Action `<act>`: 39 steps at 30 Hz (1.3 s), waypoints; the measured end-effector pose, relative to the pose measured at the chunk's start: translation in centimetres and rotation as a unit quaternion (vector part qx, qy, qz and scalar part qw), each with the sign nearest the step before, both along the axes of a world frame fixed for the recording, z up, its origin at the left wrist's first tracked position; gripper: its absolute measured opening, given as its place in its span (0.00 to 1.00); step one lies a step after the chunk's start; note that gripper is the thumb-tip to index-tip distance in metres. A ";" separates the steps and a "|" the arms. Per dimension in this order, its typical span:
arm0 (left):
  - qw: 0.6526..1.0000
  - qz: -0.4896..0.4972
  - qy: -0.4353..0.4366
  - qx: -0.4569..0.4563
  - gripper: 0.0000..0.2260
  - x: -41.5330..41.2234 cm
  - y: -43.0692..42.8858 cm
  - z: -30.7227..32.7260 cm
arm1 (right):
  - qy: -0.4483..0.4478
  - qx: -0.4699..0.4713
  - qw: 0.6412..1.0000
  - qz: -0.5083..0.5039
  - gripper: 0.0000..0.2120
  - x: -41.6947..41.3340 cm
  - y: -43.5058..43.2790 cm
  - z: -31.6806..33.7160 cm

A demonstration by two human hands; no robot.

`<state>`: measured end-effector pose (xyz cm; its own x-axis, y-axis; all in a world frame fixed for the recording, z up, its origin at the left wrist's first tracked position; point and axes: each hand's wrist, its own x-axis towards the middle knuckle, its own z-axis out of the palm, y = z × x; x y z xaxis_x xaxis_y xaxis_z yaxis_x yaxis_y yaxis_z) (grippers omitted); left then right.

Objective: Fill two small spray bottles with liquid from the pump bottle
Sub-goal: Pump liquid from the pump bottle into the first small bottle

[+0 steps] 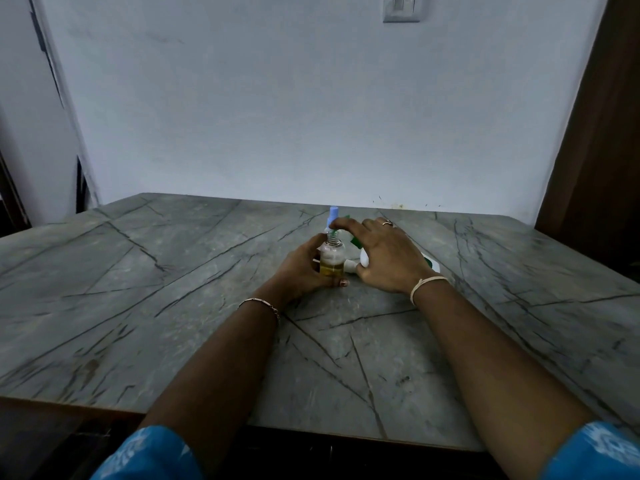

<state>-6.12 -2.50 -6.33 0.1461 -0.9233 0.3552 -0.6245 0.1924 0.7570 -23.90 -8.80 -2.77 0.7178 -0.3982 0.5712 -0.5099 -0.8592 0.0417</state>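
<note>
centrally, just above mid-frame: small clear spray bottle (331,259), upright on the table, top off, threaded neck bare, yellow liquid in its lower part.
left hand (304,268): wrapped round the bottle's left side, fingers curled about the body, one fingertip showing at the base.
right hand (384,258): arched over from the right, fingers spread and lightly bent, index fingertip on a small green part (333,233) at the bottle's neck; whether it pinches that part cannot be told.
second spray bottle (333,216): directly behind the first, mostly hidden, pale blue cap standing above it.
white pump bottle (365,259): lying behind and under the right hand, largely covered, green patches showing, white spout end just right of the clear bottle.
wrist items: thin metal bracelet (259,301) on the left, pale thread band (427,282) on the right, ring (387,222) on a right finger.
blue patterned sleeves (149,455): bottom edge of frame.
grey veined stone-look table (173,271): fills the lower half.
pale wall (277,98) behind; switch plate (401,8) at top right; brown door (606,133) along the right edge.
</note>
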 end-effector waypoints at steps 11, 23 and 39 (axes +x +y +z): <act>1.000 0.012 -0.026 0.007 0.40 0.2 -0.2 0.0 | -0.009 0.008 1.000 -0.004 0.32 0.4 0.0 0.3; 1.000 0.010 -0.004 -0.007 0.35 -0.1 0.0 -0.1 | 0.011 -0.005 1.000 0.002 0.36 -0.1 -0.3 0.0; 1.000 0.012 0.012 -0.017 0.30 -0.3 0.2 0.0 | 0.006 -0.015 1.000 -0.005 0.35 0.0 -0.2 0.0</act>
<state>-6.41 -2.32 -6.37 0.1761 -0.9073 0.3819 -0.6110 0.2034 0.7651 -23.87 -9.05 -2.81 0.7208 -0.3882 0.5742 -0.5176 -0.8525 0.0734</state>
